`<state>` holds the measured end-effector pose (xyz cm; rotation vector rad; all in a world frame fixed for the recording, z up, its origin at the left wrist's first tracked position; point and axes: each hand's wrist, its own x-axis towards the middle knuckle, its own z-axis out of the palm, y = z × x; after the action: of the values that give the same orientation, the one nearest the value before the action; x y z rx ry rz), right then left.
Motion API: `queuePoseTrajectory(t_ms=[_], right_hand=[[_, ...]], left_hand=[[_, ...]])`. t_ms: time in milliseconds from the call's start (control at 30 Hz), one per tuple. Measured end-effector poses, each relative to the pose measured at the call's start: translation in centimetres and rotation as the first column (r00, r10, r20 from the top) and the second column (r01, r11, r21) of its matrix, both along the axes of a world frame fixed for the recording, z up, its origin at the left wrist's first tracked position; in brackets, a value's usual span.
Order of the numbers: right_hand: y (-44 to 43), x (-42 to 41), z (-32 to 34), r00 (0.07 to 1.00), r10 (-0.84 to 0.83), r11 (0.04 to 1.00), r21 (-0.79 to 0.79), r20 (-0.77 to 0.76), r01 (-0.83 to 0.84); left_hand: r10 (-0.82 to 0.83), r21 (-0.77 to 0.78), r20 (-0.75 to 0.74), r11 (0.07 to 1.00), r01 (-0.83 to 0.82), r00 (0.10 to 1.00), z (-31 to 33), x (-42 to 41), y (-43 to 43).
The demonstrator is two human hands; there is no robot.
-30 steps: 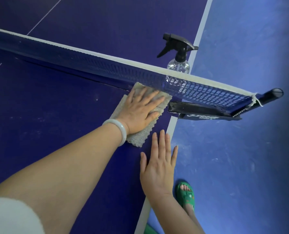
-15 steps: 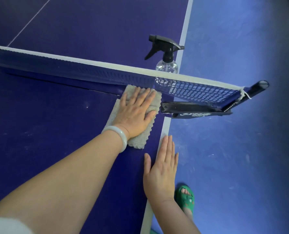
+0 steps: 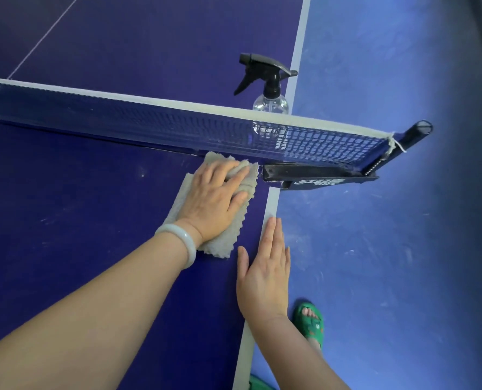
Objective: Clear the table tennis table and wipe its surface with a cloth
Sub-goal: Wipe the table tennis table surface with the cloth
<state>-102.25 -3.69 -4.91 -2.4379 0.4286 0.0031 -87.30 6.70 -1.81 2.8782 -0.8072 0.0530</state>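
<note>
The wiping was well under way, and the clearing looked nearly done on what could be seen of the table tennis table (image 3: 74, 249). The left hand (image 3: 216, 199) lay on the grey cloth (image 3: 218, 240), palm pressing it flat to the dark blue surface while the fingertips curled and bunched the far end of the cloth, close up against the foot of the net (image 3: 149, 128) and just beside the black net clamp (image 3: 318, 175), which sat at about three o'clock from that hand. The right hand (image 3: 265, 273) was open, fingers straight and together, resting flat on the table's edge across the white sideline (image 3: 272, 204), at about five o'clock from the cloth and apart from it, holding nothing (it seemed to serve only as a brace). No bats or balls showed on the near half, so I judged that side cleared. One thing remained: a clear spray bottle (image 3: 270, 104) with a black trigger stood upright on the far half, just behind the net at about one o'clock from the left hand, near the sideline. Faint pale scuffs and specks still marked the near surface toward nine o'clock, so that stretch probably wanted wiping, and whether the far half had been wiped could not be told. The bottle would have to come off in the end.
</note>
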Motion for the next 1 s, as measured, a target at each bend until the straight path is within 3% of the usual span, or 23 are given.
queuePoseTrajectory(t_ms=[200, 367, 467, 600, 767, 1000], right_hand=[[-0.1, 0.0, 0.0, 1.0, 0.01, 1.0, 0.017, -0.001, -0.01], [0.0, -0.1, 0.3, 1.0, 0.014, 1.0, 0.019, 0.006, -0.014], [0.0, 0.0, 0.3, 1.0, 0.005, 1.0, 0.013, 0.006, -0.005], [0.0, -0.1, 0.6, 1.0, 0.022, 0.999, 0.026, -0.005, -0.022], [-0.2, 0.1, 0.5, 0.999, 0.03, 0.999, 0.03, -0.03, -0.029], [0.0, 0.0, 0.5, 0.998, 0.024, 1.0, 0.017, -0.05, -0.023]], left_hand=[[-0.032, 0.002, 0.04, 0.999, 0.032, 0.999, -0.2, 2.6, -4.0], [-0.127, -0.084, 0.01, 0.988, 0.127, 0.992, 0.0, 0.3, -1.2], [-0.042, -0.2, 0.018, 0.979, 0.045, 0.999, -0.1, -0.5, 0.2], [0.147, -0.418, 0.026, 0.9, -0.123, 0.989, 1.3, 0.9, -2.1], [0.027, -0.335, 0.106, 0.942, 0.01, 0.994, 1.6, 3.1, -6.2], [-0.039, -0.311, -0.008, 0.95, 0.035, 0.999, 0.2, 3.0, -6.2]])
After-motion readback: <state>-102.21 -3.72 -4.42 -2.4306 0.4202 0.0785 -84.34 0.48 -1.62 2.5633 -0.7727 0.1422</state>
